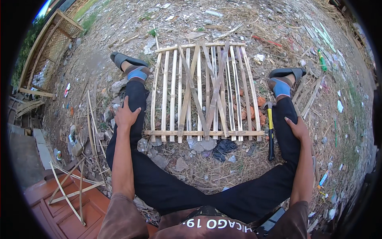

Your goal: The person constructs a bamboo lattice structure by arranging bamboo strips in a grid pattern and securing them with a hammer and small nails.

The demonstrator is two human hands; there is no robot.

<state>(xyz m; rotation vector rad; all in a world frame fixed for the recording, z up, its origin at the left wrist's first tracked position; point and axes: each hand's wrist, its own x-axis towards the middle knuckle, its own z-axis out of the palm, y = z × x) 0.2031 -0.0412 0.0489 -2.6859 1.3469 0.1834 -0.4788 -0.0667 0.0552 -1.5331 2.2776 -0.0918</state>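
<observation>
My left hand (126, 115) rests on my left lower leg, thumb and fingers spread, holding nothing. On the other side, my right hand (298, 128) lies against my right lower leg with the thumb apart; its other fingers show only in part. Between my legs lies a wooden slat panel (164, 99): several narrow strips run between a far rail and a near rail (238, 133). Some loose strips (215, 95) cross diagonally over it. A claw hammer (271, 131) with a yellow and black handle lies between the panel and my right leg.
Rubble, stones and dry straw cover the ground. Black plastic (225, 149) lies by the near rail. A reddish-brown panelled door (95, 205) with crossed strips on it is at lower left. A lattice frame (45, 59) stands far left, a green bottle (322, 60) lies far right.
</observation>
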